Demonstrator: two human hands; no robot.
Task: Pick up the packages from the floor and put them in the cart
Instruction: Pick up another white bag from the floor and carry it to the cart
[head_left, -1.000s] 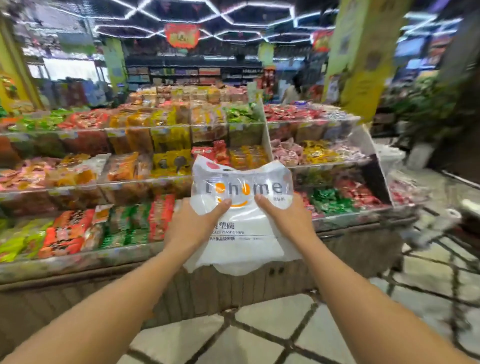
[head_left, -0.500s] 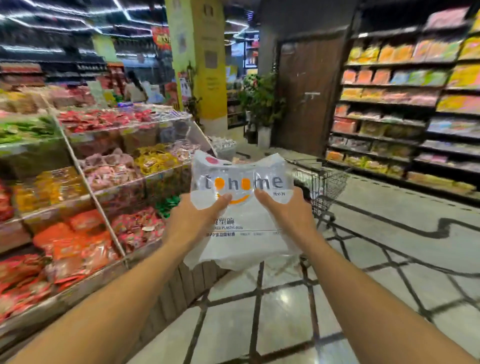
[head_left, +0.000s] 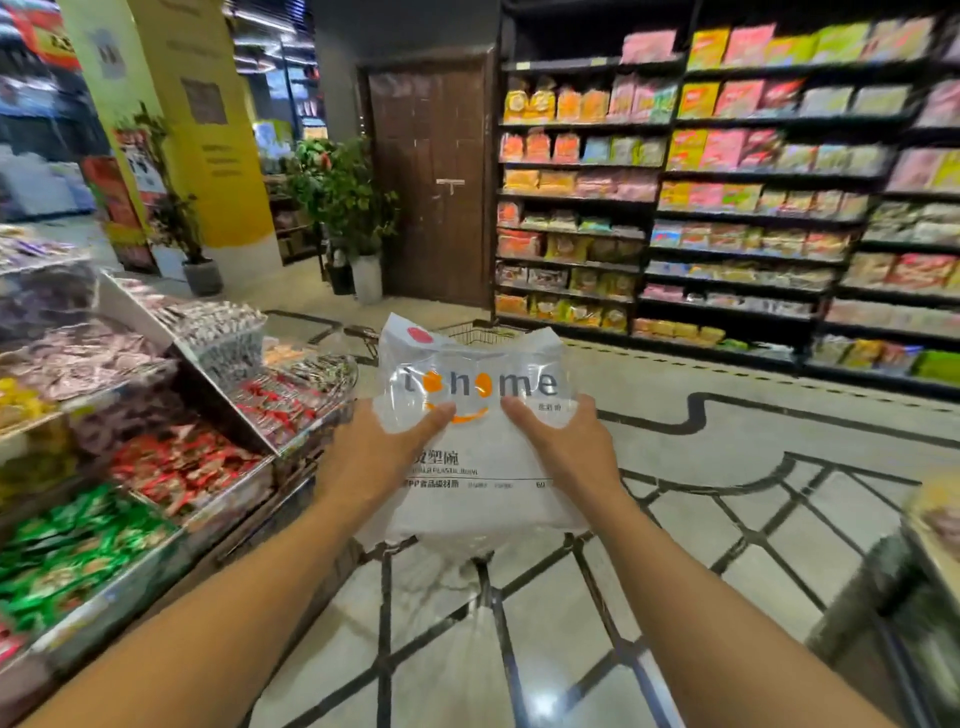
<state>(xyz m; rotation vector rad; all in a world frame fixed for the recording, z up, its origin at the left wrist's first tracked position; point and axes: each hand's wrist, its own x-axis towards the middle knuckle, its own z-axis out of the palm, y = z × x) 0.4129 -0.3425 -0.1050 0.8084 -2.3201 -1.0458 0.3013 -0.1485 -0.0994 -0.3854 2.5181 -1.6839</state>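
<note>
Fingers (head_left: 431, 415) clamp package (head_left: 470, 467); cart (head_left: 480, 328) behind; candy bins (head_left: 218, 405) left.

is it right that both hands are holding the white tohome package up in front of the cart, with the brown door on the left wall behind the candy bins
Not quite. In the head view, both hands, left hand and right hand, do hold the package before the cart, but the brown door stands straight ahead, beside the snack shelves.
</note>
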